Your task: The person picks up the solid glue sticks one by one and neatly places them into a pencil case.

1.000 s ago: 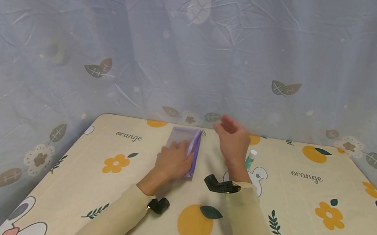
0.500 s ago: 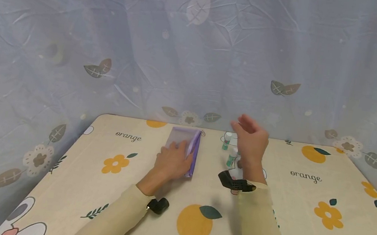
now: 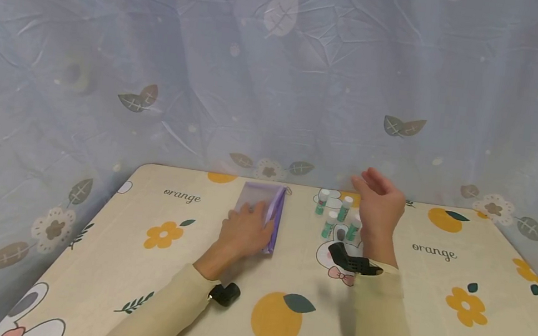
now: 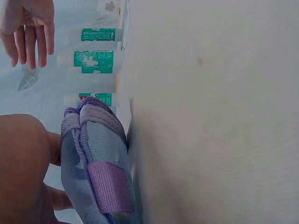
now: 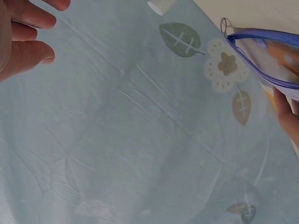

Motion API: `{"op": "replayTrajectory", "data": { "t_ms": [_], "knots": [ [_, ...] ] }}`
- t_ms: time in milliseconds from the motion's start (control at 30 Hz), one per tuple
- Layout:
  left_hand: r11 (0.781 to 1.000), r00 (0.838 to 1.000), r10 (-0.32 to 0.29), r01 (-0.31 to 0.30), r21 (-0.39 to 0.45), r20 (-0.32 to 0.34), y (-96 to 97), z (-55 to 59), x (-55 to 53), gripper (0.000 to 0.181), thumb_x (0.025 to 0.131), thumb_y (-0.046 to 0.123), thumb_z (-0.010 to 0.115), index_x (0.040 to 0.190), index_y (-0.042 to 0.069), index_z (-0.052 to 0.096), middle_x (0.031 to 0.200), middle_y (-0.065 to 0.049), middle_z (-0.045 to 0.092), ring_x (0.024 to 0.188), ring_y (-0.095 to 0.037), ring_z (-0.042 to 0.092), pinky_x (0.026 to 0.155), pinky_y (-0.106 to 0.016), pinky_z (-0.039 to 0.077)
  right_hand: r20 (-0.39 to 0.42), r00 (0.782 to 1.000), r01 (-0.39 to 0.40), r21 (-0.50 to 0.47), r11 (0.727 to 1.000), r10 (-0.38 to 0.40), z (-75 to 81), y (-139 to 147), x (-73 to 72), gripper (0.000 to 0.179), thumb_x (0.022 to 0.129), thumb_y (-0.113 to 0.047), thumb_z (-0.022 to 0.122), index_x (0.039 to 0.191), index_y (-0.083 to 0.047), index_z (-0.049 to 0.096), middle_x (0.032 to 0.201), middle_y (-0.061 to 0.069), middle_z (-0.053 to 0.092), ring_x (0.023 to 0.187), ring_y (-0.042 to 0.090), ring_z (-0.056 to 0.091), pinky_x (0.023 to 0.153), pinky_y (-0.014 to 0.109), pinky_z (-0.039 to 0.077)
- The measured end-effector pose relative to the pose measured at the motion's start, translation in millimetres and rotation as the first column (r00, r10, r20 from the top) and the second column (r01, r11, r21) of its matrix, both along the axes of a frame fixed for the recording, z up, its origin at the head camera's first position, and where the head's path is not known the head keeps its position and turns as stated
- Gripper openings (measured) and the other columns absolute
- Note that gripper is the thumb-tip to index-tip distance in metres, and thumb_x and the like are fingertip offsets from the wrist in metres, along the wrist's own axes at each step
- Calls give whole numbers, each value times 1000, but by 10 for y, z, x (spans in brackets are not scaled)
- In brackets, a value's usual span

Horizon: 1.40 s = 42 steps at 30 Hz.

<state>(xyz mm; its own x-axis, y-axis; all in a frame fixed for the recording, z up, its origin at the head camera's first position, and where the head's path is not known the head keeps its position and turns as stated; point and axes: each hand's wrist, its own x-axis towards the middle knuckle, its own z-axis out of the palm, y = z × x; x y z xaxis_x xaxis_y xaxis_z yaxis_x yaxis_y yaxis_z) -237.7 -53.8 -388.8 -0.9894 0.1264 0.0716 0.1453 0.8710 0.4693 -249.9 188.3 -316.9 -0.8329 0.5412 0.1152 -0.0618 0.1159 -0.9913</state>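
My left hand (image 3: 246, 229) grips a purple-edged mesh zip pouch (image 3: 256, 190) lying on the table, fingers spread over its upper side and thumb at the gaping right-hand edge. In the right wrist view the zipper opening (image 5: 261, 77) shows, with skin visible inside it. The left wrist view shows the pouch (image 4: 100, 158) end-on, thick at the hand. My right hand (image 3: 380, 204) is raised with loosely bent fingers and holds nothing. Just left of it stand several small white-capped tubes with green labels (image 3: 328, 226), looking like glue sticks, upright in a cluster.
A cream tablecloth (image 3: 209, 329) with printed oranges, flowers and a rabbit covers the table. Behind its far edge hangs a blue-grey patterned curtain (image 3: 309, 83). Each wrist wears a black camera (image 3: 353, 259).
My right hand has moved right, away from the pouch, uncovering the green-labelled tubes that were mostly hidden behind it. The left hand and pouch have stayed in place.
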Motion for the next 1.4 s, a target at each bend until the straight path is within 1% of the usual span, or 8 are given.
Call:
{"op": "replayTrajectory", "data": {
  "t_ms": [133, 233, 400, 567, 833, 1100, 1233, 1400],
  "knots": [
    [1000, 1000, 4, -4, 0, -6, -5, -6, -9, 61, 107, 45, 47, 159, 15, 45, 148, -25, 55, 127, -57, 55, 103, -67, 46, 25, 1000, 3, -11, 1000, -3, 15, 38, 9, 50, 100, -31, 75, 148, -22, 63, 149, 0, 67, 143, 17, 57, 122, 34, 43],
    [1000, 1000, 9, -9, -3, -10, -11, -18, -16, 60, 107, 45, 47, 159, 15, 46, 147, -24, 56, 126, -56, 56, 103, -67, 46, 20, 1000, 1, -23, 1000, -1, 26, 58, 21, 50, 100, -31, 75, 148, -23, 64, 149, 0, 66, 143, 17, 57, 123, 33, 42],
    [1000, 1000, 1, -1, -6, -6, -20, -35, -21, 60, 106, 43, 49, 158, 13, 46, 147, -24, 56, 125, -56, 56, 102, -67, 46, -10, 1000, 29, -36, 999, -30, 24, 103, 57, 49, 98, -26, 77, 146, -20, 66, 146, 4, 69, 138, 19, 60, 121, 34, 44],
    [1000, 1000, -2, 2, -10, 2, -12, -18, -8, 61, 106, 44, 48, 159, 13, 45, 147, -25, 56, 126, -57, 55, 104, -68, 46, -12, 999, 51, -45, 998, -51, -5, 147, 66, 48, 98, -23, 77, 145, -18, 67, 145, 7, 69, 136, 20, 62, 120, 34, 45],
    [1000, 1000, 0, 0, -8, 3, -2, -5, -3, 61, 107, 43, 48, 159, 13, 45, 147, -26, 56, 126, -57, 55, 103, -68, 46, 61, 997, 49, -32, 998, -47, -64, 182, 53, 52, 100, -25, 75, 149, -18, 62, 151, 4, 65, 143, 21, 58, 124, 38, 41],
    [1000, 1000, 3, -3, -8, 5, 1, -5, 0, 60, 107, 43, 49, 159, 14, 45, 148, -25, 55, 126, -56, 55, 104, -67, 46, 144, 989, 36, -30, 999, -32, -150, 221, 42, 55, 97, -24, 78, 149, -18, 62, 152, 5, 64, 143, 22, 57, 123, 37, 42],
    [1000, 1000, 3, -3, -4, 7, 0, -11, -2, 60, 107, 43, 49, 159, 14, 45, 149, -25, 54, 127, -56, 54, 105, -67, 45, 181, 983, 13, -30, 999, -8, -188, 229, 51, 55, 98, -21, 77, 150, -16, 61, 153, 6, 63, 142, 23, 57, 124, 38, 41],
    [1000, 1000, -1, 1, 5, 4, 0, -16, -4, 60, 107, 43, 49, 160, 14, 45, 150, -25, 54, 127, -56, 54, 105, -67, 45, 193, 981, -19, -30, 999, 24, -211, 237, 59, 54, 98, -17, 76, 150, -12, 61, 151, 11, 64, 144, 25, 55, 125, 43, 38]
  ]
}}
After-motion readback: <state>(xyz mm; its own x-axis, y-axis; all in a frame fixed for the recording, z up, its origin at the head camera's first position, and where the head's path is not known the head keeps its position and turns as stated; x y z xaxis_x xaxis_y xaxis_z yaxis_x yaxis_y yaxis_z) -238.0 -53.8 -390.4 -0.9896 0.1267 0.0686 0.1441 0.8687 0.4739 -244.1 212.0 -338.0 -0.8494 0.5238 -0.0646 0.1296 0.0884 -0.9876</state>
